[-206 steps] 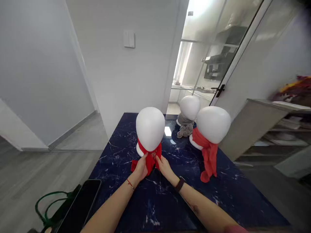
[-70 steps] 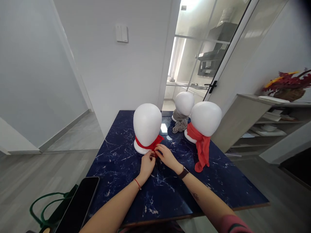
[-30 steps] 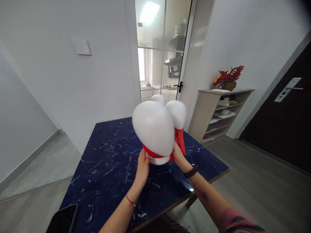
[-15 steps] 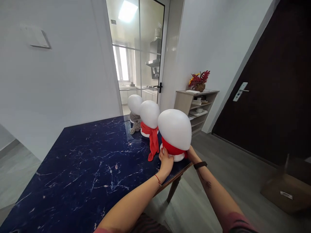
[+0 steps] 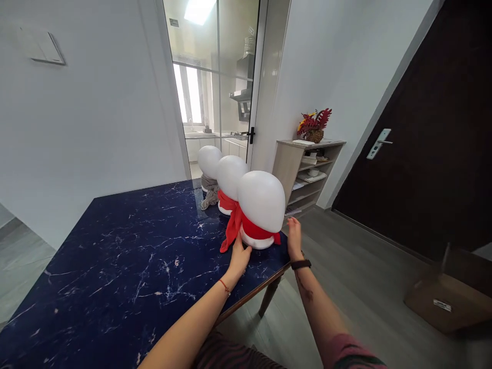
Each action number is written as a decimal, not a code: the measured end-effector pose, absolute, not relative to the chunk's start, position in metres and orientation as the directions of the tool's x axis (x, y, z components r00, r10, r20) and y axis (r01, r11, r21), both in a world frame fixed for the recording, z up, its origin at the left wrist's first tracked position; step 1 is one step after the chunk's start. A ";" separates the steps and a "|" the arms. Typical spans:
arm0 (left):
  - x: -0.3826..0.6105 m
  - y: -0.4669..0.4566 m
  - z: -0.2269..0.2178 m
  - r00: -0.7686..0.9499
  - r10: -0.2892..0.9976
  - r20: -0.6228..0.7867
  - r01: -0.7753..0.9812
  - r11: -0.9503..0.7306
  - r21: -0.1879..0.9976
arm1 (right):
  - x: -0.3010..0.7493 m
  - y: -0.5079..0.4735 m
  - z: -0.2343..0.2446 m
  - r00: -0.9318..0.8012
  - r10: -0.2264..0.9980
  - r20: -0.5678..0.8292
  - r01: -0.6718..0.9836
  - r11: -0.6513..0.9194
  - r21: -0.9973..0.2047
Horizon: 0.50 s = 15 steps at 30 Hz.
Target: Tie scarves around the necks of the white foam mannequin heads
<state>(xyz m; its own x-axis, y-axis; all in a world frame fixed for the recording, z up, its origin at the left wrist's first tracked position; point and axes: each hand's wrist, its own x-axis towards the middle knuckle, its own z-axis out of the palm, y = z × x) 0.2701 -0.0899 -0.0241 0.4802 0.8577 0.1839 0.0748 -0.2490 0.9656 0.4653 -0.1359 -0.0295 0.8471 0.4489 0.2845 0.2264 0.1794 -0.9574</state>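
A white, egg-shaped mannequin head [image 5: 262, 201] stands on a white base at the table's right corner. A red cloth [image 5: 255, 229] is wrapped round its neck. My left hand [image 5: 240, 257] holds the left side of the base, with the thumb in front and the fingertips partly hidden. Just right of the head, my right hand [image 5: 294, 240] is raised with loosely bent fingers, apart from it and empty. Behind stands a second white head [image 5: 231, 176], its red scarf [image 5: 231, 228] hanging onto the table. Farther back, a third head [image 5: 209, 161] wears a grey scarf [image 5: 209, 197].
The heads stand on a blue marble-patterned table [image 5: 126, 256]. Beyond it are a glass door [image 5: 215, 92] and a shelf unit [image 5: 288, 164] with a flower basket [image 5: 315, 134]. A cardboard box [image 5: 442, 302] lies on the floor at right, near a dark door [image 5: 407, 128].
The nearest head has shifted left, closer to the second one, with my left hand still at its base. My right hand has come away from it to the right.
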 end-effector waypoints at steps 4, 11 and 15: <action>0.216 -0.096 -0.017 0.543 0.820 0.180 0.096 -0.275 0.957 | 0.432 -0.206 -0.051 0.949 -0.002 0.314 0.314 -0.023 -0.949; 0.112 -0.087 -0.003 0.619 0.650 0.441 0.254 -0.697 0.671 | 0.281 -0.239 -0.058 0.385 0.775 0.500 0.709 0.098 -0.698; 0.078 -0.079 0.011 0.528 0.530 0.663 0.224 -0.840 0.493 | 0.210 -0.171 -0.027 -0.272 0.891 0.363 0.739 0.435 -0.515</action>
